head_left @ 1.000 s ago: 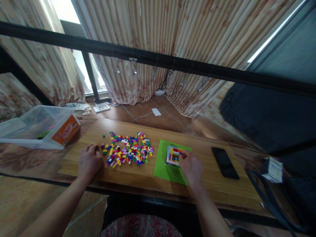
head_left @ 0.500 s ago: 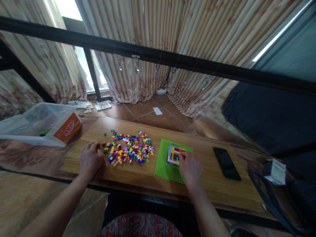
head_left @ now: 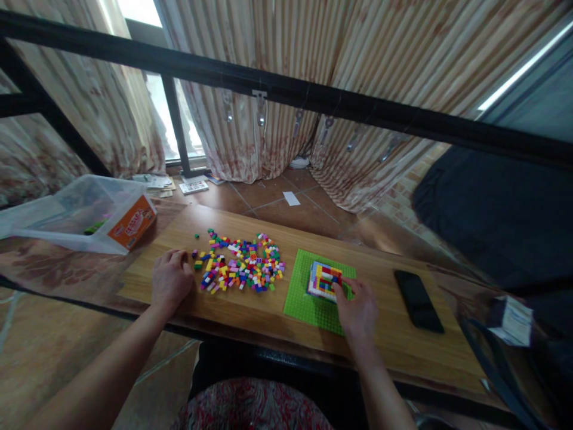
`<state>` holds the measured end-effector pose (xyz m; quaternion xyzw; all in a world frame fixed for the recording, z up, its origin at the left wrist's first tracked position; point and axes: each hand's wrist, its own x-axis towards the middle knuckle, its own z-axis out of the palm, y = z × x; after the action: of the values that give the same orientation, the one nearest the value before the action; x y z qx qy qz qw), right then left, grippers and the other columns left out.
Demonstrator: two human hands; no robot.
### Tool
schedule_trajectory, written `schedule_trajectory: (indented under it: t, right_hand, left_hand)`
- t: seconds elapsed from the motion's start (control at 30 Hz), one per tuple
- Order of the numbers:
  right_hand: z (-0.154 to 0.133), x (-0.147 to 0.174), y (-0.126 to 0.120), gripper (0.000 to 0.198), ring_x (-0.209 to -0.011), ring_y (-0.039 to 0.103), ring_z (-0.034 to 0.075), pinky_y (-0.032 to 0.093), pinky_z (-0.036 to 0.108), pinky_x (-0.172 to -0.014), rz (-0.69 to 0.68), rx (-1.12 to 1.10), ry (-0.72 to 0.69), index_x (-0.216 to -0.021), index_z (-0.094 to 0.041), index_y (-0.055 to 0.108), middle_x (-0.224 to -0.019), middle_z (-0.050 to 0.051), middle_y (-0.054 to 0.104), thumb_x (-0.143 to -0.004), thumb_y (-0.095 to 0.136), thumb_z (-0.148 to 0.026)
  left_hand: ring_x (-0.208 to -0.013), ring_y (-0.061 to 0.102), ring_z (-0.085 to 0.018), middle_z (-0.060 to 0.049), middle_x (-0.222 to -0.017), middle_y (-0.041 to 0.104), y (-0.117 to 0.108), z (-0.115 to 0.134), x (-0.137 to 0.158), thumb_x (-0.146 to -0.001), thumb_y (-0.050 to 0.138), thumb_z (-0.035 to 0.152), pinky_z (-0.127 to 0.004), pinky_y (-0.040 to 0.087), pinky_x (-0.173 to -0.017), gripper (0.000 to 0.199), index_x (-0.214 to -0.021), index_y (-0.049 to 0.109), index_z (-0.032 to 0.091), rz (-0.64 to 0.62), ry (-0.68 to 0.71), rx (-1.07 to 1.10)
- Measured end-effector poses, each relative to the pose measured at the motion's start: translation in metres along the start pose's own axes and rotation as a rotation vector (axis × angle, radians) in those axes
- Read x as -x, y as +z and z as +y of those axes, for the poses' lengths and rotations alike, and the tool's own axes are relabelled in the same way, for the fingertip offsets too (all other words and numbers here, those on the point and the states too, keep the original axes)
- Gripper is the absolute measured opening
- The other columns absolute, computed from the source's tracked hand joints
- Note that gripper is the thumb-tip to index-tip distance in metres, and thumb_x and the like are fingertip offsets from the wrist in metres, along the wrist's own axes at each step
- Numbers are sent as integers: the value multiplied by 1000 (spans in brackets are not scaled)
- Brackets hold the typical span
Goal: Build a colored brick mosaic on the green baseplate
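Observation:
A square build of coloured toy bricks [head_left: 320, 280], with a white and blue outer edge, stands on a green baseplate [head_left: 299, 301]. My right hand [head_left: 358, 307] is at its right side, thumb and index finger apart and touching or just over its top. No loose brick can be made out between those fingers. Left of the baseplate, a spread of loose toy bricks [head_left: 244, 266] in many colours lies on the wooden board [head_left: 264, 310]. My left hand [head_left: 171, 278] rests on the board beside these bricks, its fingers curled in; whatever is inside, if anything, is hidden.
A black phone [head_left: 418, 300] lies right of the baseplate. At the far left stands a clear plastic bin [head_left: 80, 239] with an orange label and a few green pieces. A dark metal bar [head_left: 286, 89] crosses in front of the curtains. A folded paper packet [head_left: 514, 319] sits at the right.
My right thumb and index finger have parted from a pinch over the build and shifted to its right edge. My left hand stays curled. The whole view has shifted slightly.

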<state>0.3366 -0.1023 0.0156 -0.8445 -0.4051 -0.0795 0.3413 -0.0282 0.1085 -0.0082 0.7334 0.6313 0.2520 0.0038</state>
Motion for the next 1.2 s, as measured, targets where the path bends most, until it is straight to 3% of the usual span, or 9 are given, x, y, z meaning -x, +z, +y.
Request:
schedule_trajectory:
  t: [0.27, 0.73, 1.2]
  right_hand:
    - [8, 7, 7, 37, -101, 54, 25, 43, 42, -90, 12, 14, -146, -102, -16, 72, -107, 14, 62, -91, 47, -40]
    - [13, 10, 12, 35, -103, 54, 24, 44, 40, -91, 46, 92, -234, -103, -16, 73, -110, 15, 63, -94, 45, -34]
    - [7, 17, 0, 40, -111, 54, 26, 43, 40, -95, -104, 263, -293, -122, -16, 65, -121, 14, 64, -98, 34, -25]
  left_hand:
    - [-112, 56, -30, -16, -116, 64, 0, 0, -1, -80, 41, 19, -41, 40, -104, 36, -106, 64, 12, 5, 13, -8]
    - [-112, 55, -31, -17, -115, 63, 0, -1, -1, -80, 41, 20, -43, 41, -102, 36, -106, 65, 12, -6, 12, -9]
    - [-111, 55, -30, -15, -116, 63, 0, 0, -1, -81, 41, 22, -42, 41, -102, 35, -106, 65, 14, -2, -12, 7]
